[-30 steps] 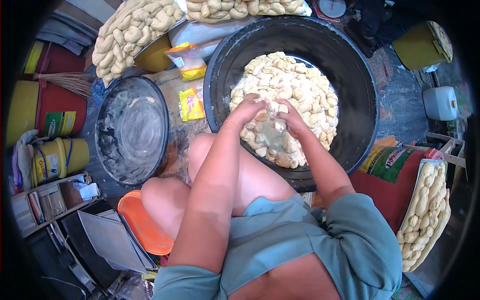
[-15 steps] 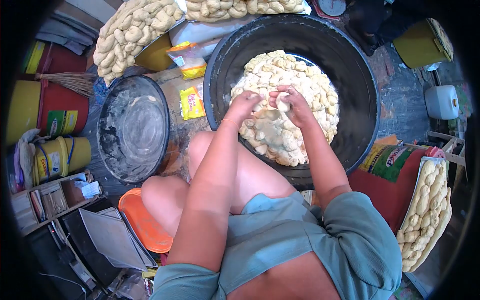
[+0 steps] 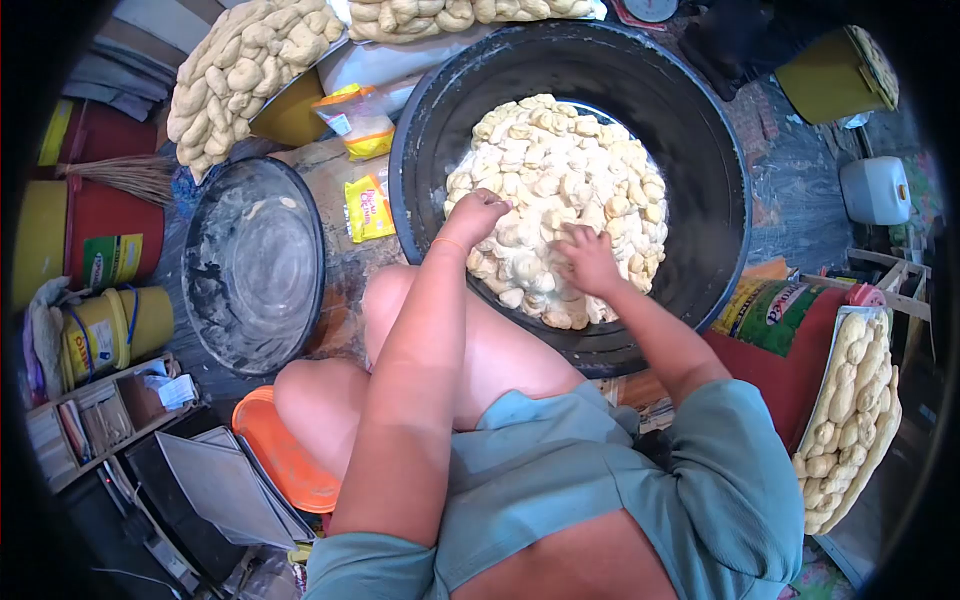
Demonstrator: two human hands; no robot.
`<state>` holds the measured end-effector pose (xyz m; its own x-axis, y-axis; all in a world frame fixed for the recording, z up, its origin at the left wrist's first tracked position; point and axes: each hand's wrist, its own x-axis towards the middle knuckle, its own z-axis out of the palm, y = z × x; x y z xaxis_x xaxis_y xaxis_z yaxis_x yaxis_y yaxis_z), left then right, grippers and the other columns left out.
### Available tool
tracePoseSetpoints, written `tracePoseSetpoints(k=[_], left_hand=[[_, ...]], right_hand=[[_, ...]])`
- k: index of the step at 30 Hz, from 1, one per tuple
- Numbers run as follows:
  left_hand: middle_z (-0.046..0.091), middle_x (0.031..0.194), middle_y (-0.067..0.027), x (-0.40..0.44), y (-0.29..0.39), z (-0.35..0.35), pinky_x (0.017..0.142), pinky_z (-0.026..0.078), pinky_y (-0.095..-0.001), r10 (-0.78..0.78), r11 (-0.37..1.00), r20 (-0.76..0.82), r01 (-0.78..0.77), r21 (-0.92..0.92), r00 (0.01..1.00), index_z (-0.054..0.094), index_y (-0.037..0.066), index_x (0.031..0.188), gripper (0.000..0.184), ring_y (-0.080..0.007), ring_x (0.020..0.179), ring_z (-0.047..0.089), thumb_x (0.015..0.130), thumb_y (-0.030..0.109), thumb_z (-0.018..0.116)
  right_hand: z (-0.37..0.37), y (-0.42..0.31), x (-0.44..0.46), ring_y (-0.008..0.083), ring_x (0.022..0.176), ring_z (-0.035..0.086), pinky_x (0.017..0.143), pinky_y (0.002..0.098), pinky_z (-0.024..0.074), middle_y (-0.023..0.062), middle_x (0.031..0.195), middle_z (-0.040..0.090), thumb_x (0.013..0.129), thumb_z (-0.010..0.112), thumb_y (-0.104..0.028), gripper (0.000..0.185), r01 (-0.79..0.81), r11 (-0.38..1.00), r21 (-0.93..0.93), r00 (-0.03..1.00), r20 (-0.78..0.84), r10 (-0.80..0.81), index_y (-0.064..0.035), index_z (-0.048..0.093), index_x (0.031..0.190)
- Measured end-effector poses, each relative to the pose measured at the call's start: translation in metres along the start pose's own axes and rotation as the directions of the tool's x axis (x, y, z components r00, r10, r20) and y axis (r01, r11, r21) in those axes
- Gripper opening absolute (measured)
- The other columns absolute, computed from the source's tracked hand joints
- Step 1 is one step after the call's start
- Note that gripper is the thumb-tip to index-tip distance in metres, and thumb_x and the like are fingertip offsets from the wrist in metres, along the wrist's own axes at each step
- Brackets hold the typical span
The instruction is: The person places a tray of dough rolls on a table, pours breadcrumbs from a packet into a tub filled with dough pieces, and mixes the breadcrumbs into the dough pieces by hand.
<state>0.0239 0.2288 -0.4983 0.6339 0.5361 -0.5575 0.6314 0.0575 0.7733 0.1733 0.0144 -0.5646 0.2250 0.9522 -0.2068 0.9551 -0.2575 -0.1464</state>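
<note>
Many pale, floured dough pieces (image 3: 600, 160) lie heaped in a large black tub (image 3: 700, 230) in front of me. My left hand (image 3: 477, 216) hangs over the heap's left side with its fingers curled closed. Whatever it pinches, if anything, is hidden by the fingers. Over the middle of the heap, my right hand (image 3: 590, 262) points downward with its fingers spread, touching or just above the dough. No piece shows in its grasp.
A shallow black basin (image 3: 255, 265) stands left of the tub. Beside the tub lie a yellow packet (image 3: 369, 209) and a plastic bag (image 3: 358, 125). Trays of shaped dough (image 3: 240, 85) stand behind left, with another dough tray (image 3: 850, 420) at right on a red bucket (image 3: 770, 350).
My right hand has let go of its dough piece, moved down toward the heap and spread its fingers. My left hand has shifted slightly left and down. The view has shifted a little.
</note>
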Motion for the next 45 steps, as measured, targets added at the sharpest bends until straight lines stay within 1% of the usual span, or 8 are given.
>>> tracePoseSetpoints(k=[7,10,19,23,26,29,37,45], left_hand=[[0.065,0.103,-0.016,-0.003,0.0,0.001,0.087,0.043,-0.0306,-0.005,1.0,0.027,0.004,0.025,1.0,0.063,-0.004,0.103,0.04,-0.0219,0.097,0.059,0.082,0.03,0.066],[0.065,0.101,-0.0155,0.002,-0.005,0.001,0.086,0.044,-0.0304,-0.008,1.0,0.005,0.008,0.013,1.0,0.064,-0.003,0.102,0.039,-0.021,0.095,0.059,0.082,0.03,0.066],[0.067,0.094,-0.0193,0.005,-0.007,0.002,0.081,0.047,-0.0325,0.052,0.999,-0.024,-0.052,0.005,0.998,0.066,-0.004,0.097,0.038,-0.0264,0.087,0.064,0.079,0.03,0.067],[0.068,0.093,-0.0187,0.002,-0.005,0.005,0.08,0.048,-0.0327,0.038,0.999,0.01,-0.038,0.012,0.999,0.067,-0.004,0.094,0.036,-0.0256,0.086,0.064,0.079,0.029,0.067],[0.067,0.093,-0.0187,-0.002,0.0,0.003,0.081,0.048,-0.0327,0.029,0.999,0.025,-0.03,0.027,0.999,0.066,-0.004,0.095,0.035,-0.0255,0.087,0.064,0.079,0.028,0.067],[0.068,0.092,-0.0189,0.0,-0.004,0.002,0.081,0.047,-0.0325,-0.005,1.0,0.024,0.005,0.016,1.0,0.067,-0.003,0.096,0.036,-0.0254,0.088,0.064,0.078,0.028,0.068],[0.058,0.104,-0.0103,-0.023,0.029,0.008,0.069,0.049,-0.0299,-0.073,0.954,0.192,0.124,-0.274,0.979,0.048,0.004,0.125,0.057,-0.0184,0.088,0.057,0.083,0.036,0.067],[0.06,0.096,-0.0083,-0.019,0.017,-0.008,0.064,0.052,-0.031,0.048,0.834,0.08,0.004,-0.551,0.996,0.056,0.001,0.111,0.033,-0.0176,0.082,0.061,0.084,0.018,0.064]], right_hand=[[0.017,0.049,0.063,0.0327,0.131,0.031,0.102,0.0623,0.0208,0.0166,0.142,0.031,0.075,0.064,-0.056,0.072,-0.503,0.711,0.491,0.743,-0.175,0.646,-0.0268,0.04,0.136],[-0.023,-0.005,0.092,0.0341,0.133,0.028,0.104,0.0638,0.0178,0.0175,0.145,0.027,0.076,0.066,-0.051,0.066,-0.623,0.713,0.323,0.763,0.046,0.645,-0.0296,0.042,0.133],[-0.027,-0.001,0.011,0.0315,0.108,0.05,0.09,0.0417,0.0439,0.0124,0.118,0.048,0.072,0.067,-0.01,0.024,0.169,0.823,0.543,0.969,0.062,-0.24,-0.0181,0.069,0.095],[-0.01,0.065,0.054,0.0306,0.119,0.046,0.097,0.0429,0.0405,0.0141,0.128,0.046,0.078,0.069,-0.02,0.033,-0.024,0.703,0.71,0.983,-0.111,0.146,-0.0134,0.066,0.11],[0.011,0.061,0.091,0.0309,0.124,0.043,0.101,0.0483,0.0351,0.0138,0.134,0.042,0.077,0.07,-0.03,0.049,-0.462,0.605,0.649,0.7,-0.152,0.698,-0.014,0.057,0.121],[0.023,0.015,0.104,0.0317,0.127,0.04,0.102,0.0531,0.0319,0.0141,0.138,0.04,0.074,0.07,-0.037,0.059,-0.591,0.779,0.21,0.759,-0.181,0.625,-0.0157,0.052,0.126],[-0.053,-0.042,0.064,0.0328,0.11,0.05,0.096,0.0373,0.0415,0.0137,0.107,0.052,0.065,0.077,-0.013,0.049,0.071,0.648,0.758,0.925,-0.293,0.242,-0.0109,0.059,0.111],[-0.081,-0.019,0.076,0.0209,0.096,0.058,0.087,0.0313,0.0452,0.01,0.099,0.063,0.071,0.074,-0.014,0.044,-0.034,0.368,0.929,0.994,-0.007,0.109,-0.0034,0.058,0.111]])
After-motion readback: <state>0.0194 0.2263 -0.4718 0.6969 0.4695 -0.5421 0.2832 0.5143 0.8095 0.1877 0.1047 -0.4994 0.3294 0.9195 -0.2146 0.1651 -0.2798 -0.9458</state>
